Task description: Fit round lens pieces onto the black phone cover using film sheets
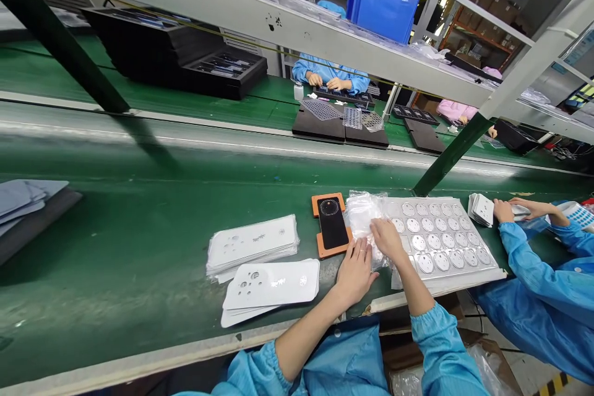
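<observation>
My left hand [356, 272] lies with its fingers spread beside the orange fixture [323, 248], at the near corner of a black phone-shaped panel [333, 223]. Nothing shows in its grasp. My right hand [386, 239] has its fingertips on a pile of clear plastic bags [364, 213]; its fingers are bent together, and whether a bag is pinched is too small to tell. To the right of the bags is a clear tray [440, 207] with rows of round silvery discs. Two stacks of white cut-out sheets, a rear one [253, 241] and a nearer one [278, 284], lie left of the fixture.
A green post [457, 154] rises behind the disc tray. At the right, another person's hands [505, 210] are near white cards [481, 209]. Dark boards with white sheets [28, 198] sit at far left. Across the bench, a person in blue [331, 74] works behind black trays.
</observation>
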Tool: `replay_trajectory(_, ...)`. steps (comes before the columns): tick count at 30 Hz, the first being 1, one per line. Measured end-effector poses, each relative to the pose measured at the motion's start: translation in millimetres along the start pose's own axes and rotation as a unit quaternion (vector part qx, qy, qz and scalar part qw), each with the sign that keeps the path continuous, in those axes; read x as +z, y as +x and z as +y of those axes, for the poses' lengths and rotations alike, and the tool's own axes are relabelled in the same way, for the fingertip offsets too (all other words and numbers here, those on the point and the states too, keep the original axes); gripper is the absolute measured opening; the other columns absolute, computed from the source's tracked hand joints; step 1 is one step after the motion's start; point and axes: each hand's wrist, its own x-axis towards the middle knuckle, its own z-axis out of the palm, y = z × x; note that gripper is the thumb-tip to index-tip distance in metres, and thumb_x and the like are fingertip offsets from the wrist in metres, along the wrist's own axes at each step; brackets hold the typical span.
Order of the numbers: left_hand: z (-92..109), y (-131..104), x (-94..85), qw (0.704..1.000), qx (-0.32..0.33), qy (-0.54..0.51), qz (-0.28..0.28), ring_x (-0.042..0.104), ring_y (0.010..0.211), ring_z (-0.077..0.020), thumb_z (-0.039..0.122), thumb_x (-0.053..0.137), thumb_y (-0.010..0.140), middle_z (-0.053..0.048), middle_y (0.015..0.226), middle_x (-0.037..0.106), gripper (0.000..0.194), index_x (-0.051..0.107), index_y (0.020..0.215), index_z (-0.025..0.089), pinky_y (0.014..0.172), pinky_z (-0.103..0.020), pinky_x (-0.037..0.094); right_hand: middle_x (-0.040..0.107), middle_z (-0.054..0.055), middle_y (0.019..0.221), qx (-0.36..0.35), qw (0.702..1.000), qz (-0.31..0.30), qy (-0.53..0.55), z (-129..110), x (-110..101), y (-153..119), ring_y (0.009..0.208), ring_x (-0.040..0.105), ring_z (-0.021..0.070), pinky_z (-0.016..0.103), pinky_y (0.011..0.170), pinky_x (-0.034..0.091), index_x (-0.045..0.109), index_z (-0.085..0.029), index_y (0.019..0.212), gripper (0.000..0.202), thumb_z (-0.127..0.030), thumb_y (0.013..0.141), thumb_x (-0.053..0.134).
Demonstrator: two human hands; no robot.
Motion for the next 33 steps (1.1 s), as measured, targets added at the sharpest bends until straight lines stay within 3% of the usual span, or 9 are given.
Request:
replay_trajectory(4, 0, -5, -13.0, 1.000, 0.006, -0.005, 0.001, 0.033, 0.145, -0.0360, 0.048, 0.054, 0.094, -0.026, 0.151, 0.041, 0.064, 0.050, 0.138, 0.001, 0.121, -0.052, 0.022, 0.057, 0.015, 0.139, 0.035, 0.999, 0.041, -0.001, 27, -23, 37, 0.132, 0.049, 0.0249, 0.040, 0.111, 0.035, 0.051, -0.015, 0.138, 0.044, -0.032, 0.101, 0.035)
replay_trajectory(7, 3, -14, -36.5, 0.999, 0.021, -0.025, 0.015, 0.051, 0.132, -0.0340, 0.041, 0.058, 0.093, -0.021, 0.124, 0.066, 0.039, 0.067, 0.113, 0.009, 0.118, -0.051, 0.028, 0.044, 0.020, 0.150, 0.064, 0.997, 0.040, -0.006, 49, -33, 65, 0.141, 0.038, 0.0301, 0.044, 0.111, 0.035, 0.038, -0.009, 0.147, 0.063, -0.041, 0.094, 0.049)
replay_trajectory(11, 9, -18, -59.2, 0.997, 0.022, -0.058, 0.051, 0.063, 0.111, -0.0280, 0.034, 0.057, 0.093, -0.012, 0.104, 0.069, 0.023, 0.068, 0.100, 0.015, 0.115, -0.049, 0.034, 0.060, 0.018, 0.132, 0.069, 0.998, -0.005, -0.008, 57, -27, 84, 0.124, 0.054, 0.0302, 0.039, 0.101, 0.043, 0.053, -0.011, 0.134, 0.054, -0.036, 0.087, 0.059)
replay_trajectory(14, 9, -10, -47.9, 0.998, 0.010, -0.037, 0.042, 0.049, 0.133, -0.0355, 0.043, 0.062, 0.090, -0.022, 0.136, 0.057, 0.049, 0.060, 0.125, 0.009, 0.116, -0.051, 0.032, 0.067, 0.014, 0.119, 0.068, 0.998, -0.010, -0.008, 51, -20, 88, 0.113, 0.061, 0.0270, 0.034, 0.095, 0.044, 0.063, -0.017, 0.122, 0.039, -0.018, 0.084, 0.057)
replay_trajectory(17, 7, -3, -22.5, 1.000, -0.007, -0.012, 0.007, 0.037, 0.142, -0.0402, 0.056, 0.060, 0.089, -0.027, 0.150, 0.042, 0.074, 0.047, 0.141, 0.005, 0.117, -0.054, 0.028, 0.064, 0.017, 0.121, 0.093, 0.996, 0.014, -0.004, 50, -18, 89, 0.110, 0.061, 0.0292, 0.036, 0.090, 0.045, 0.060, -0.016, 0.128, 0.049, -0.014, 0.080, 0.057)
replay_trajectory(20, 5, -3, -3.7, 1.000, -0.014, 0.006, 0.006, 0.034, 0.144, -0.0392, 0.058, 0.053, 0.092, -0.027, 0.151, 0.040, 0.073, 0.048, 0.142, 0.005, 0.119, -0.054, 0.024, 0.067, 0.017, 0.111, 0.122, 0.992, 0.033, 0.018, 57, -23, 88, 0.099, 0.065, 0.0289, 0.035, 0.082, 0.047, 0.052, -0.012, 0.136, 0.061, -0.021, 0.077, 0.061)
replay_trajectory(24, 5, -4, 3.6, 1.000, -0.009, 0.020, 0.016, 0.033, 0.145, -0.0395, 0.059, 0.051, 0.092, -0.027, 0.153, 0.037, 0.074, 0.048, 0.142, 0.005, 0.120, -0.054, 0.020, 0.070, 0.003, 0.082, 0.114, 0.990, 0.042, 0.066, 69, -40, 83, 0.079, 0.065, 0.0215, 0.031, 0.075, 0.049, 0.061, -0.018, 0.123, 0.044, -0.023, 0.080, 0.051)
replay_trajectory(29, 5, -2, 3.1, 1.000, -0.009, 0.004, 0.013, 0.033, 0.145, -0.0405, 0.056, 0.051, 0.093, -0.029, 0.152, 0.037, 0.072, 0.049, 0.142, 0.003, 0.121, -0.055, 0.018, 0.069, 0.007, 0.091, 0.128, 0.984, 0.079, 0.094, 82, -64, 75, 0.087, 0.064, 0.0235, 0.034, 0.079, 0.048, 0.063, -0.017, 0.118, 0.042, -0.036, 0.083, 0.049)
replay_trajectory(33, 5, -1, 4.4, 1.000, -0.014, -0.001, 0.021, 0.032, 0.145, -0.0407, 0.055, 0.052, 0.093, -0.029, 0.152, 0.037, 0.072, 0.048, 0.142, 0.003, 0.121, -0.055, 0.017, 0.069, 0.009, 0.086, 0.180, 0.975, 0.058, 0.114, 78, -55, 66, 0.080, 0.064, 0.0269, 0.034, 0.070, 0.047, 0.061, -0.014, 0.115, 0.056, -0.043, 0.067, 0.070)
